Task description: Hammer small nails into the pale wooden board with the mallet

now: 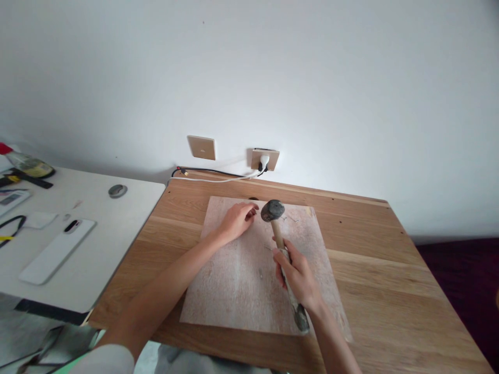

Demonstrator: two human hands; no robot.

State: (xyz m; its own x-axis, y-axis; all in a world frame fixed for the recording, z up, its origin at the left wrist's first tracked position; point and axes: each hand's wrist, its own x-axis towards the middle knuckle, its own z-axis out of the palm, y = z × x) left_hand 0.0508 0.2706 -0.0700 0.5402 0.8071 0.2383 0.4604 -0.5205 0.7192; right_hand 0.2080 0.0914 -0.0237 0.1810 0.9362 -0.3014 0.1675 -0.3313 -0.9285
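Observation:
My right hand [295, 270] is wrapped around the handle of a hammer [279, 236] with a dark, blunt head, raised over a pale plywood board [230, 291]. My left hand [238, 219] rests at the far left part of the board. Its fingers curl together, and whatever they hold, if anything, is too small to make out. Beyond the hammer head lie a few thin nails [295, 219]. Another small nail [261, 273] is on the board between my two arms.
Under the board is a wooden table [374, 270]. To the left, a white table [109, 223] carries a phone [58, 252], a roll of tape [117, 191] and a bottle [33, 165]. Cables [214, 175] run along the wall to a socket [265, 160].

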